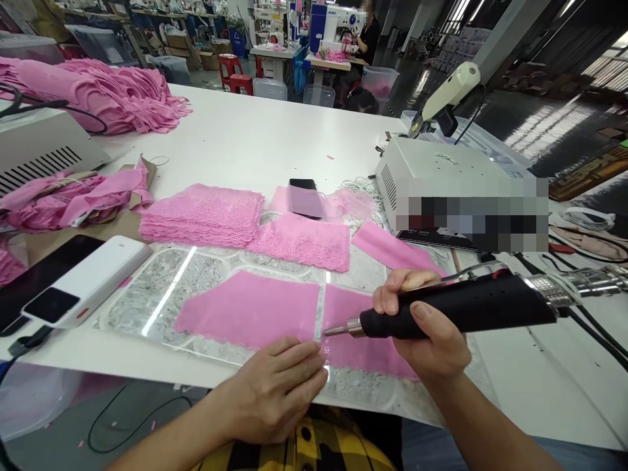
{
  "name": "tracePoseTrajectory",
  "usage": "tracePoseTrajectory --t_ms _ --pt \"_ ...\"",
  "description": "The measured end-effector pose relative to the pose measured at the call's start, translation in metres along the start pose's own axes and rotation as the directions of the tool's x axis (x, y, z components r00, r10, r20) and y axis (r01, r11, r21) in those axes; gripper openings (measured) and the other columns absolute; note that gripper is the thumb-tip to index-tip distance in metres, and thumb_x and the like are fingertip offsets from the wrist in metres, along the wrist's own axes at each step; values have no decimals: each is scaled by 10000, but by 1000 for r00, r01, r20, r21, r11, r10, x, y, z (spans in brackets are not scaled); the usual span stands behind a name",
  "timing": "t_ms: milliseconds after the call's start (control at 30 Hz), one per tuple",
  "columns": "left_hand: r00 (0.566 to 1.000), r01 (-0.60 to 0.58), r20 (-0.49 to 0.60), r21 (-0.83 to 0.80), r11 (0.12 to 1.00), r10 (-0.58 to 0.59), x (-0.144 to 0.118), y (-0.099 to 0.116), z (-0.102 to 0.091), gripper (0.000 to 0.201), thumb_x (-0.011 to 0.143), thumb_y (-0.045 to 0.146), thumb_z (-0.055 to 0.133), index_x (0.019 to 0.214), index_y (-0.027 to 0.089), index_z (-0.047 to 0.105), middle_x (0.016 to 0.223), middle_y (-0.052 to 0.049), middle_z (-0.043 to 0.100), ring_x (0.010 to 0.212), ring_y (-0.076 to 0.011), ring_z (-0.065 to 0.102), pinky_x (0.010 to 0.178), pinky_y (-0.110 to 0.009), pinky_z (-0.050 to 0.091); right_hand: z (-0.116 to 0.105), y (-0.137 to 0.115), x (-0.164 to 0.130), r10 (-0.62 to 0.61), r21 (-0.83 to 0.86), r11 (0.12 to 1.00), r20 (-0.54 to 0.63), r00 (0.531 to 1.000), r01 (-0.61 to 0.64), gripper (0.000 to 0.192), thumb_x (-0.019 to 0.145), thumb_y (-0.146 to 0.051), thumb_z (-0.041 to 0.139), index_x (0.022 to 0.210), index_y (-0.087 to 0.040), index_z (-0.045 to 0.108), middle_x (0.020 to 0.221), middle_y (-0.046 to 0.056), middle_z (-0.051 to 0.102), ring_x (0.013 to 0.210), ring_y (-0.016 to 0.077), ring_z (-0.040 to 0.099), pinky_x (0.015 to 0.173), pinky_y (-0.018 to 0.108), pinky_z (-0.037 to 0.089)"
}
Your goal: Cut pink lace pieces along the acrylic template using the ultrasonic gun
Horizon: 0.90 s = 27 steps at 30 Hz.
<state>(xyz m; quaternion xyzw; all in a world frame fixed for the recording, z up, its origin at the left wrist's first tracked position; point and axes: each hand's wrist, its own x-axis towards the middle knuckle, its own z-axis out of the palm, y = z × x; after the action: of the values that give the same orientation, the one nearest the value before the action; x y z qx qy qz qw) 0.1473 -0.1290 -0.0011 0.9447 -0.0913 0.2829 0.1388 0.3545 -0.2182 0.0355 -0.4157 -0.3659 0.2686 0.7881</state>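
My right hand [432, 327] is wrapped around a black handheld welding gun [471, 306] with a narrow metal tip, its cable running off to the right. The tip points left, by the narrow gap between two pink fabric pieces. The left fabric piece [255, 307] has a scalloped lower edge; the right fabric piece [348, 327] lies partly under the gun. My left hand [279, 386] rests with fingers extended at the lower edge of the pieces, just below the tip. Whether the tip touches the fabric, I cannot tell. Beneath lies a clear patterned mat [210, 281].
Behind the pieces are a stack of pink lace [201, 216], a loose lace piece [304, 242] and a dark phone [305, 199]. A white power bank [88, 281] sits left. A grey machine box [451, 170] stands right. Farther back, a person [369, 42] works at a sewing machine [338, 29].
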Motion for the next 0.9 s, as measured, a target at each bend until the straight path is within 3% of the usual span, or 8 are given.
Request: tracePoseTrajectory --t_ms 367,533,667,900 --pt "1000 -10 -6 -6 1000 10 1 1 -1 265 869 93 496 1106 87 615 1030 -139 723 1038 -232 647 867 -351 530 2 2 -1 -10 -35 999 14 1000 10 89 776 -298 652 817 -228 612 789 0 573 559 104 537 544 298 513" --pt "996 62 -60 -8 998 -62 4 1 -7 274 877 83 514 1128 88 625 1033 -123 728 1064 -234 644 905 -356 528 -7 -16 6 -50 -77 996 -123 991 41 124 727 -312 668 785 -225 602 796 2 555 556 103 514 554 306 503" --pt "983 176 -78 112 978 -168 11 -11 -14 277 921 82 477 1152 107 628 1082 -116 724 1078 -248 645 885 -384 541 -25 -31 14 -147 -151 982 -245 958 112 103 690 -260 661 764 -217 603 813 2 545 571 101 505 578 308 492" --pt "986 159 27 195 968 -167 24 -34 -7 323 940 67 399 1171 96 623 1201 -130 681 1177 -281 604 903 -432 545 -43 -30 13 -212 -158 974 -364 907 164 75 682 -211 628 757 -205 623 814 -3 549 578 90 500 584 288 480"
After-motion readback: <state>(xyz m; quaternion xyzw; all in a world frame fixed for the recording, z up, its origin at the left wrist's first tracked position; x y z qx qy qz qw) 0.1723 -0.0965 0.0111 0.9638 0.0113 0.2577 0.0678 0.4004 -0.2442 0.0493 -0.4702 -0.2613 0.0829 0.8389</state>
